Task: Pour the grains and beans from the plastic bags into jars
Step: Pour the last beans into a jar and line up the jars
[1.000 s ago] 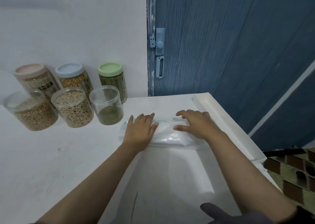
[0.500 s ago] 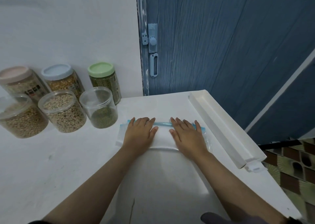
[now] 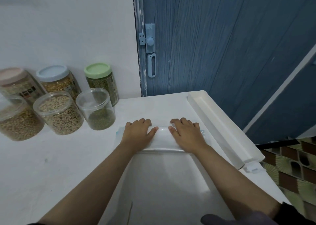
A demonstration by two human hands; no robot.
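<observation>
Left hand [image 3: 138, 134] and right hand [image 3: 187, 134] lie flat, palms down, side by side on an empty clear plastic bag [image 3: 162, 140] on the white bench [image 3: 51, 164]. Six jars of grains and beans stand at left; nearest, an open jar [image 3: 96, 110] with green beans.

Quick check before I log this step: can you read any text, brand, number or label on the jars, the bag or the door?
No text reads legibly.
Pink-lidded jar: dark block characters on its label, too blurred to read.
Blue-lidded jar: part of a label shows, unreadable.
Green-lidded jar: label strip down its side, too small to read.
Plastic bag, door: no print visible.
</observation>
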